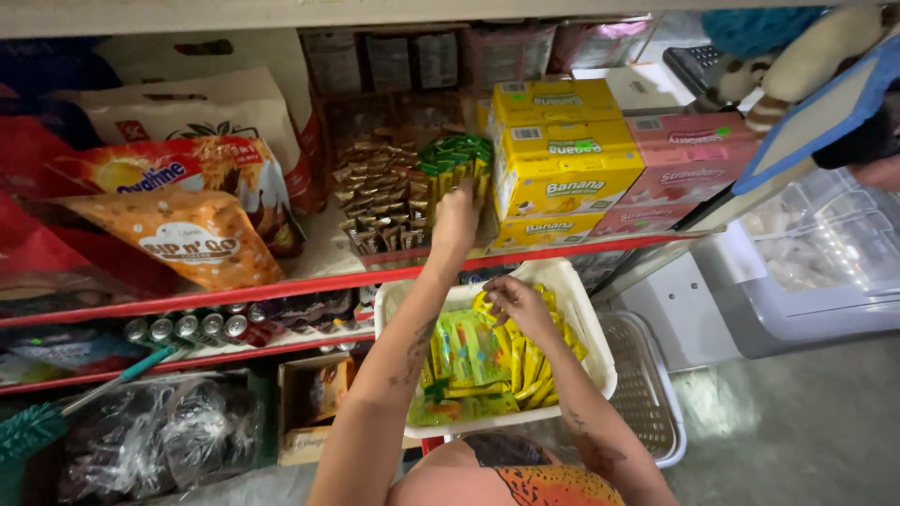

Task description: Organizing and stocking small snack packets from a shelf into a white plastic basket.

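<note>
Shop shelves fill the view: the left hand [457, 217] presses green sachets [457, 161] into the row at twelve o'clock, while the right hand [518, 305] closes on yellow sachets [525, 361] in the white basket [586, 323] at six, seemingly mid-restock.

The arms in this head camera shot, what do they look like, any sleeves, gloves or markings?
Both arms are bare, with no sleeves in view. The left hand and right hand wear no gloves, and no rings or watch can be made out. Dark tattoo markings run along the left forearm and show on the right forearm too; the designs are too small to read.
</note>
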